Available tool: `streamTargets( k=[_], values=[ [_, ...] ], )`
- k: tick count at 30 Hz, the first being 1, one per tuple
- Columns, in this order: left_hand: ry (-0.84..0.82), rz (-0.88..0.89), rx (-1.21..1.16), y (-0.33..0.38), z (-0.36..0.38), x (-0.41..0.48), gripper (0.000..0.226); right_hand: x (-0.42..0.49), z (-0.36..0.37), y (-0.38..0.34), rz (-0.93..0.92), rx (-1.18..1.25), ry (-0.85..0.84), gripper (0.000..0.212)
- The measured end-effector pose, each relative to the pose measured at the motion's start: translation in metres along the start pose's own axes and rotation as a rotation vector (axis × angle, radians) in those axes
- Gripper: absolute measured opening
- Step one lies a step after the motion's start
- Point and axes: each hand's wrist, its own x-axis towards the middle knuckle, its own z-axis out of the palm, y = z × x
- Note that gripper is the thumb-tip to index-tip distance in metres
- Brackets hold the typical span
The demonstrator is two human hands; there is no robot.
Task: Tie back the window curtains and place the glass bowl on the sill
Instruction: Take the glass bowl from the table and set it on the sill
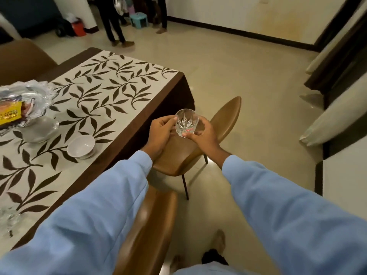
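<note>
The glass bowl [186, 124], a small cut-glass piece with a star pattern and a red sticker near its base, is held up in the air between both hands, over the seat of a brown chair [184, 153] and just off the corner of the bench [158, 100]. The left hand [160, 133] curls around its left side, fingers wrapped on the rim and wall; the right hand [202, 133] pinches the lower right side, thumb along the bottom edge. Both are closed on it. Light blue sleeves cover both arms.

The bench carries a cream cloth printed with dark leaves. On it, well apart from the hands, sit a white bowl [81, 146], a white jug-like vessel [40, 130] behind that, and a clear glass dish [25, 102] holding wrapped packets. Another chair back [151, 227] stands nearer, below the arms.

At the right edge, pale and dark curtains [335, 62] hang to the tiled floor [258, 108]. Across the room, the legs of two standing people [117, 26] show near a small teal stool [139, 20].
</note>
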Motion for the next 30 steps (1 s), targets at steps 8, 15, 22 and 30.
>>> streamTargets(
  k=[8,15,22,30],
  values=[
    [0.177,-0.093,-0.066,-0.010,0.016,0.063,0.026,0.085,-0.004,0.007,-0.081,-0.132,-0.217,0.069],
    [0.284,-0.121,-0.054,-0.018,0.004,0.123,0.028,0.160,0.024,0.008,-0.059,-0.160,-0.354,0.067],
    [0.290,-0.150,-0.128,-0.037,-0.039,0.196,0.028,0.231,0.085,0.010,-0.014,-0.080,-0.389,0.071],
    [0.350,-0.172,-0.185,-0.053,-0.070,0.246,0.028,0.283,0.136,0.018,0.101,0.043,-0.396,0.062]
  ],
)
